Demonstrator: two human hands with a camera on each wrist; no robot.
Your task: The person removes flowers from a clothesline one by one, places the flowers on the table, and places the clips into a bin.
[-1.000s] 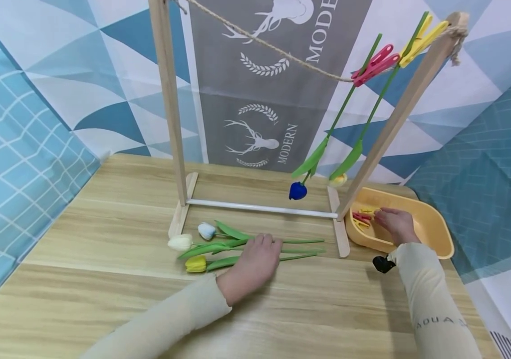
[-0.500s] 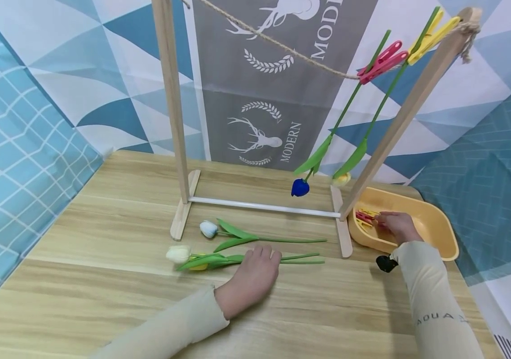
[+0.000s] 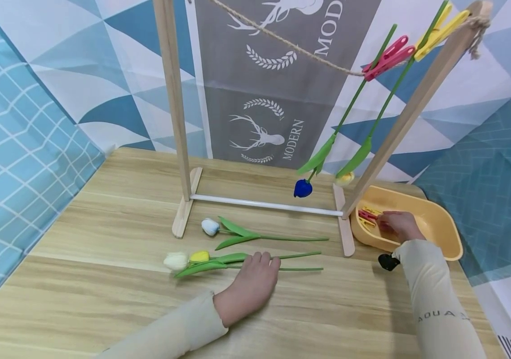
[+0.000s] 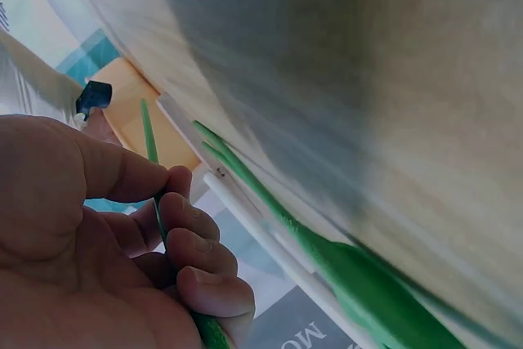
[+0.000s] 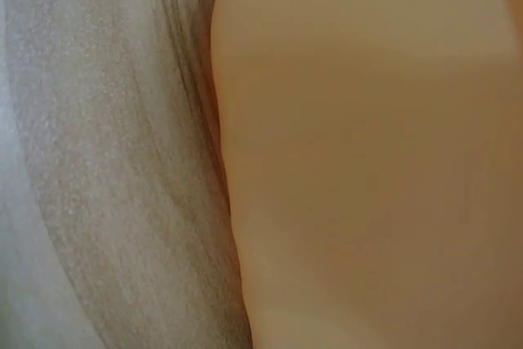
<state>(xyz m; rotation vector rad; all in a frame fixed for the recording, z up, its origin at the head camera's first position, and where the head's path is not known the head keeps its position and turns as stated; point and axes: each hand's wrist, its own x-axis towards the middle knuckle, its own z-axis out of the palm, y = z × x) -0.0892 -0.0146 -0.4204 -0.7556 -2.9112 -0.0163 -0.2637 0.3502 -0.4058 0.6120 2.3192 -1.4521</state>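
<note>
In the head view, my left hand [image 3: 255,281] pinches a thin green tulip stem [image 4: 149,132] between thumb and fingers, raised off the table in the left wrist view. It appears to belong to the white tulip [image 3: 176,261]. The yellow tulip [image 3: 199,257] lies beside it, partly overlapped. Behind these rests the pale blue tulip [image 3: 210,227]. My right hand [image 3: 400,225] is inside the yellow-orange basin [image 3: 446,232], fingertips at the red and yellow clothespins [image 3: 367,215]. Its fingers are partly hidden, so I cannot tell whether they grip one.
A wooden rack [image 3: 178,109] with a white crossbar [image 3: 264,204] stands behind the tulips. From its rope [image 3: 287,47], a pink clothespin [image 3: 387,59] holds a blue tulip [image 3: 303,188] and a yellow clothespin [image 3: 439,35] holds a pale yellow tulip [image 3: 345,178], both upside down.
My left hand has shifted slightly toward the front edge with the white tulip, which now lies apart from the blue one and across the yellow one. My right hand stays in the basin.
</note>
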